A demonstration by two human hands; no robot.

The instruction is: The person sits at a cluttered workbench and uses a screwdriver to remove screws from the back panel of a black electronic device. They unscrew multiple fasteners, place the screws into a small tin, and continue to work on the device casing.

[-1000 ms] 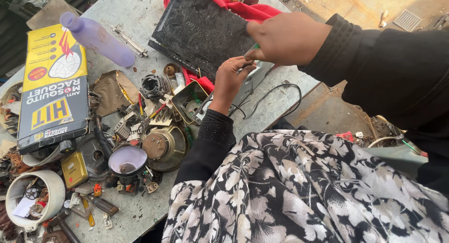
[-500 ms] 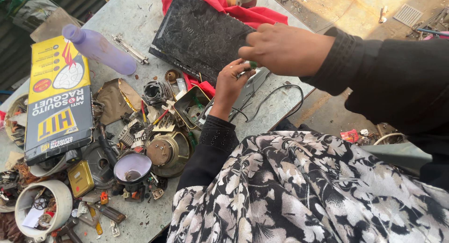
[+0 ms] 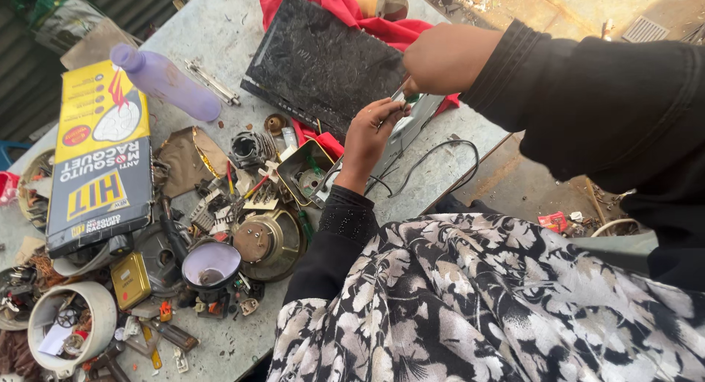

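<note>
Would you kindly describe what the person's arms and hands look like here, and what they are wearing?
Both hands, the left hand and the right hand, are bare, with no gloves. Each arm has a long black sleeve ending in a ribbed cuff. A black-and-white floral garment covers the lap below.

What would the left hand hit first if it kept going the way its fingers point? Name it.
The left hand points up and right toward the right hand. First it would probably meet the small tool pinched there, beside the dark flat panel; depth is unclear.

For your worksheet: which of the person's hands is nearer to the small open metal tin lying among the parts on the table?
Left. The left hand is just right of and above the metal tin. The right hand is higher, beyond the left hand.
</note>
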